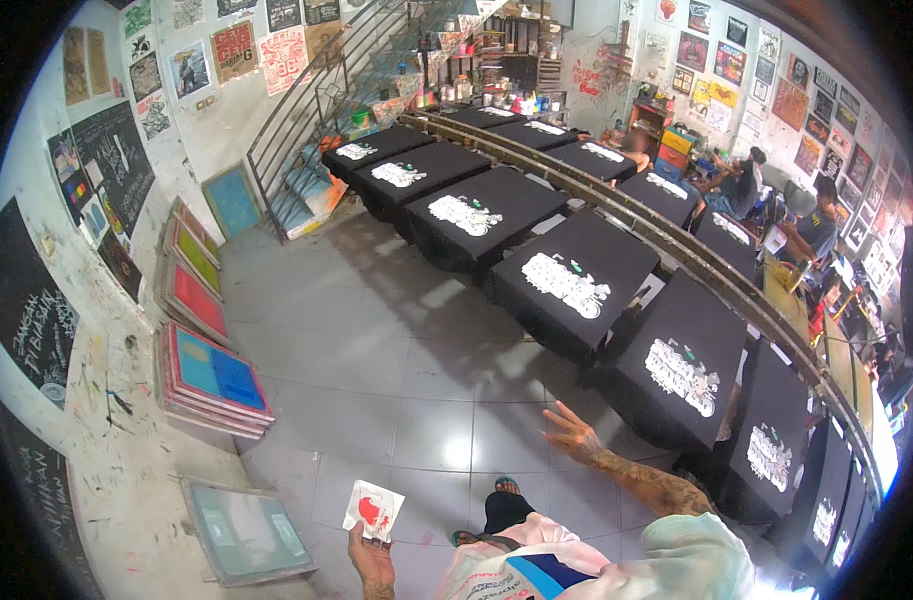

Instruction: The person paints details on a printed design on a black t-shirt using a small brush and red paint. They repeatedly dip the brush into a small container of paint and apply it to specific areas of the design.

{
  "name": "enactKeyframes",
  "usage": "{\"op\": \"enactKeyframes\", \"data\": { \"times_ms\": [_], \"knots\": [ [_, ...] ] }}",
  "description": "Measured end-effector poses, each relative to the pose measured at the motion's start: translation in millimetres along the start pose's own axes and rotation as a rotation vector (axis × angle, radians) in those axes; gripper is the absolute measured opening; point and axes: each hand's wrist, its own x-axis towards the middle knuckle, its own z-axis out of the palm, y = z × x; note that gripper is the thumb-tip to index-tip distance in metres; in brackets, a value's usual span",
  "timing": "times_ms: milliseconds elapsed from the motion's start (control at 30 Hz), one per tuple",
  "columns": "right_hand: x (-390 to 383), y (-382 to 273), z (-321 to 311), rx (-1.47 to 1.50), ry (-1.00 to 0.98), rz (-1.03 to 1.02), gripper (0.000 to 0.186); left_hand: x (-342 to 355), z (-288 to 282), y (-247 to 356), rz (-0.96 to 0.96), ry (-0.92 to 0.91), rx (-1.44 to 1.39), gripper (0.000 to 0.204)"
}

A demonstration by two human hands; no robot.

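My left hand [372,560], low in the view, grips the lower edge of a small white square piece with a red patch [373,510]. I cannot tell whether it is a card or a shallow container. My right hand [574,435] is held out over the floor with its fingers apart and nothing in it. Its tattooed forearm reaches in from the right. Nearest to that hand is a black T-shirt [677,375] laid flat on a printing board, with a white print across its front. Another printed black T-shirt [567,280] lies beyond it.
Several more black shirts line both sides of a long curved rail [667,235]. Framed screens [217,375] lean against the left wall, with another frame [247,530] on the floor. A metal staircase [312,130] rises at the back. People [812,225] sit at the right.
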Motion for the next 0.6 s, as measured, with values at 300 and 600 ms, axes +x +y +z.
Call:
{"op": "enactKeyframes", "data": {
  "times_ms": [300,600],
  "knots": [
    [75.2,6.2,-108.8,-0.071,0.118,-0.103,0.031,-8.7,-12.1,4.7,-0.001,-0.012,0.055,0.049],
    [120.0,-3.6,-152.3,0.344,0.47,0.296,0.021,0.8,52.9,-23.7,0.02,0.033,-0.003,0.047]
  ]
}}
